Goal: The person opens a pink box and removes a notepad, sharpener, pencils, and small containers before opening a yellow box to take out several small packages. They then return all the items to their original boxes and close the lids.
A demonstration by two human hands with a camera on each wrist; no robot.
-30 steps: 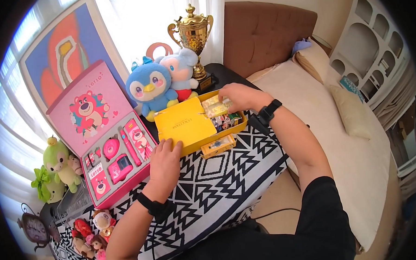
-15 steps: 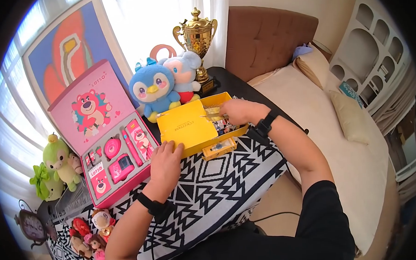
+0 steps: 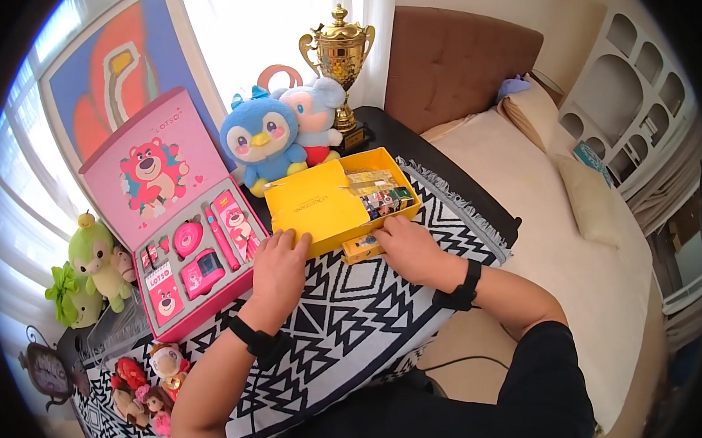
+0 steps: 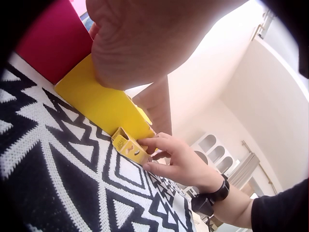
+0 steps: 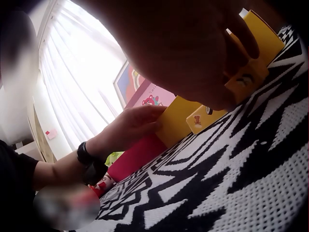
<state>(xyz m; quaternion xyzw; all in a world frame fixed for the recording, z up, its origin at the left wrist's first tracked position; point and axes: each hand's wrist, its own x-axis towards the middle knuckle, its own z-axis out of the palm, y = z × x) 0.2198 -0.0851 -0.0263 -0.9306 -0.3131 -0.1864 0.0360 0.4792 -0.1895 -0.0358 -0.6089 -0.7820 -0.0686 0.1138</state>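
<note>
Here's the small yellow carton [image 3: 359, 251], down on the patterned cloth [image 3: 336, 337], just beside the near wall of the large yellow box [image 3: 329, 244]. I've got the right hand [image 3: 413, 251] gripping the carton at its right end, fingers and thumb around it. Over on the large yellow box, the left hand [image 3: 277, 275] has its fingers laid on the near left corner, touching but not clenched. Inside the large yellow box, at its right part, I can see small packets [image 3: 386, 202], too jumbled to tell apart; the yellow flap [image 3: 315, 199] covers the left part. Left of the large yellow box stands the pink gift set [image 3: 203, 319], lid up. Behind the large yellow box sit a blue penguin plush [image 3: 260, 141] and a mouse-eared plush [image 3: 315, 111], with a gold trophy [image 3: 342, 59] behind them. Well to its right, I see the bed [image 3: 530, 203].
</note>
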